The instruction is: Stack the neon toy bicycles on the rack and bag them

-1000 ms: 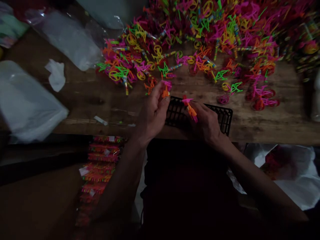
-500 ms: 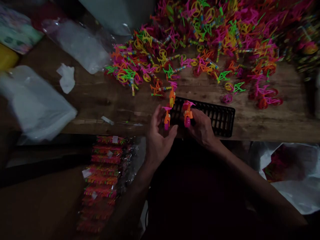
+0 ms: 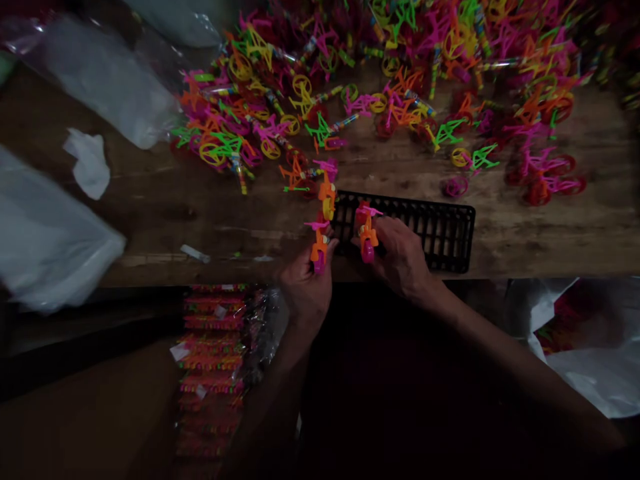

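Observation:
My left hand (image 3: 306, 285) is closed on a small toy bicycle (image 3: 319, 250) with a pink handlebar, orange front and magenta wheel, at the left end of a black slotted rack (image 3: 471, 237). In my right hand (image 3: 404, 259), the fingers are closed on a similar toy bicycle (image 3: 367, 235), held upright over the rack's left part. Just behind the left one stands another orange toy bicycle (image 3: 327, 190) with a yellow wheel, at the rack's far left corner. The lower parts of the held bicycles are hidden by my fingers.
A heap of colourful toy bicycles (image 3: 400, 100) covers the back of the wooden table (image 3: 240, 230). Plastic bags (image 3: 50, 233) and crumpled white paper (image 3: 90, 163) lie left. Below the edge are packed rows of toys (image 3: 213, 360) and, right, an open white bag (image 3: 595, 373).
My left hand has gone from spread around the toy bicycle to closed on it. My right hand keeps its hold. The view has shifted slightly.

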{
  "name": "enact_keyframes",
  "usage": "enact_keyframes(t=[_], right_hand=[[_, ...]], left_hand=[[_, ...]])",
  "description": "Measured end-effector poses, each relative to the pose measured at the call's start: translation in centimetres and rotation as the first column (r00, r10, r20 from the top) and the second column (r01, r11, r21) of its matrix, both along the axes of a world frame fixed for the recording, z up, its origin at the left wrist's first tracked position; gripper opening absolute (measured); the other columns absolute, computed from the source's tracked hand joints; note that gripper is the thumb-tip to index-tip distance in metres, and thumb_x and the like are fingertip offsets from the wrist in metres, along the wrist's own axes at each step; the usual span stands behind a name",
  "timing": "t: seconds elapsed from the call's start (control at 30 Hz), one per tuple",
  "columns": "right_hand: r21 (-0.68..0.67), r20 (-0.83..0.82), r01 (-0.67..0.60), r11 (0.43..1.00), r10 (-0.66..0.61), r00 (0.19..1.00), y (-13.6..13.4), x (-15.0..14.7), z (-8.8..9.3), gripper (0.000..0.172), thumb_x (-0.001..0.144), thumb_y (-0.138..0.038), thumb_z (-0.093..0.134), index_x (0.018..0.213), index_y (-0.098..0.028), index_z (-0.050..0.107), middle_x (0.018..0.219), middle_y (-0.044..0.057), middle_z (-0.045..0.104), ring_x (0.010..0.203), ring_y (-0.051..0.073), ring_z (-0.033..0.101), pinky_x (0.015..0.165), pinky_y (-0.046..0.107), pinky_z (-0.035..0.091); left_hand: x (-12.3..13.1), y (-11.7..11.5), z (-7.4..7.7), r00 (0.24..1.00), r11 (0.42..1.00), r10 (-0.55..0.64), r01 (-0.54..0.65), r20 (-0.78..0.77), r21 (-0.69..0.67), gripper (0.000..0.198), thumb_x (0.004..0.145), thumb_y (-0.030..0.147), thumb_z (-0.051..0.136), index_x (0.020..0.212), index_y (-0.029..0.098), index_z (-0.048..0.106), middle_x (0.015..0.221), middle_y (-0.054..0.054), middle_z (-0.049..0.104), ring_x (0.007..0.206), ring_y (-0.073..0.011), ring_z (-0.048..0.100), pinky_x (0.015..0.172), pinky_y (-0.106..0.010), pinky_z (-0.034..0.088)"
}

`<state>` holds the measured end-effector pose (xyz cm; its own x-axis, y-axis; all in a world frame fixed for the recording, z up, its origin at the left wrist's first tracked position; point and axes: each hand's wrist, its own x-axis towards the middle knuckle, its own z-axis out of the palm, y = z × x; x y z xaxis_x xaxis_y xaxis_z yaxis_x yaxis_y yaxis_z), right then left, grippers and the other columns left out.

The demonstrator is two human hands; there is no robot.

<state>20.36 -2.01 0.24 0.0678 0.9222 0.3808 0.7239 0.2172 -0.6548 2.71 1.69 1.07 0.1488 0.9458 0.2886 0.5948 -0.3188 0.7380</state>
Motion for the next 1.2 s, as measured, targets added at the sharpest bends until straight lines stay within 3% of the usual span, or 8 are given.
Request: enact_keyframes(t=[0.17,0.33,0.47,0.6,0.7,0.83,1.0,1.2], right_hand=[[-0.043,-0.018,-0.02,0.999,0.019,1.0,0.1,0.1,-0.1,0.017,0.1,-0.03,0.057,0.111,-0.021,0.067,0.099,0.009,0.075,0.092,0.026,0.067,0.087,0.039,0.052],[-0.029,0.004,-0.014,0.999,0.014,1.0,0.3,0.1,-0.1,0.014,0.101,-0.028,0.055,0.106,-0.02,0.066,0.097,0.009,0.074,0.09,0.025,0.066,0.086,0.037,0.051],[0.019,0.012,-0.013,1.0,0.013,1.0,0.4,0.2,-0.4,0.014,0.1,-0.028,0.054,0.103,-0.02,0.066,0.096,0.009,0.074,0.089,0.024,0.065,0.084,0.036,0.05],[0.084,-0.103,-0.026,0.996,0.035,0.994,0.3,0.4,0.3,0.014,0.1,-0.027,0.055,0.096,-0.019,0.066,0.09,0.006,0.072,0.08,0.02,0.063,0.076,0.033,0.049],[0.078,-0.209,-0.046,0.996,0.061,0.976,0.5,0.1,1.7,0.013,0.099,-0.025,0.058,0.09,-0.021,0.065,0.086,0.003,0.069,0.076,0.016,0.06,0.074,0.029,0.048],[0.061,-0.282,-0.079,0.995,0.093,0.955,1.3,-0.9,2.4,0.015,0.095,-0.019,0.058,0.083,-0.02,0.066,0.077,0.0,0.066,0.071,0.015,0.058,0.075,0.029,0.047],[0.02,-0.308,-0.061,0.998,0.064,0.949,2.2,-1.4,1.8,0.019,0.094,-0.017,0.057,0.078,-0.02,0.066,0.075,0.001,0.068,0.07,0.015,0.057,0.071,0.029,0.044],[0.006,-0.387,-0.087,0.996,0.083,0.918,2.2,-1.1,2.0,0.026,0.097,-0.023,0.059,0.072,-0.02,0.065,0.068,-0.001,0.063,0.065,0.014,0.056,0.071,0.029,0.044]], left_hand=[[0.4,0.0,0.5,0.999,0.999,-0.002,0.004,-0.04,0.044,0.021,0.097,0.039,0.069,0.094,0.02,0.08,0.095,-0.004,0.083,0.086,-0.0196,0.079,0.09,-0.037,0.063],[0.8,0.1,-0.4,0.999,0.999,0.045,-0.045,-0.01,0.016,0.027,0.099,0.042,0.066,0.097,0.018,0.078,0.095,-0.006,0.082,0.092,-0.0206,0.079,0.09,-0.037,0.063],[-0.1,-0.4,-0.5,1.0,0.999,0.014,-0.015,-0.015,-0.046,0.032,0.093,0.04,0.072,0.116,0.018,0.073,0.112,-0.008,0.081,0.104,-0.0227,0.077,0.099,-0.04,0.062],[-1.8,-1.1,1.8,0.966,0.983,-0.117,0.145,0.232,-0.109,0.063,0.094,0.037,0.072,0.151,0.025,0.05,0.152,-0.01,0.061,0.141,-0.025,0.06,0.118,-0.04,0.052],[-2.0,-0.6,4.4,0.874,0.965,-0.161,0.237,0.459,-0.114,0.045,0.103,0.04,0.06,0.147,0.033,0.055,0.157,-0.003,0.057,0.149,-0.0227,0.05,0.128,-0.041,0.041],[0.1,1.1,6.7,0.868,0.939,-0.167,0.284,0.468,-0.193,0.038,0.107,0.041,0.051,0.143,0.033,0.059,0.157,0.001,0.057,0.152,-0.0216,0.047,0.131,-0.044,0.036],[2.1,2.3,6.9,0.895,0.893,-0.151,0.306,0.419,-0.331,0.039,0.109,0.038,0.046,0.143,0.025,0.059,0.157,-0.005,0.058,0.151,-0.0252,0.048,0.13,-0.048,0.038],[1.6,2.6,6.7,0.883,0.888,-0.174,0.332,0.435,-0.319,0.037,0.108,0.035,0.047,0.139,0.024,0.063,0.152,-0.004,0.062,0.147,-0.0233,0.054,0.128,-0.045,0.041]])
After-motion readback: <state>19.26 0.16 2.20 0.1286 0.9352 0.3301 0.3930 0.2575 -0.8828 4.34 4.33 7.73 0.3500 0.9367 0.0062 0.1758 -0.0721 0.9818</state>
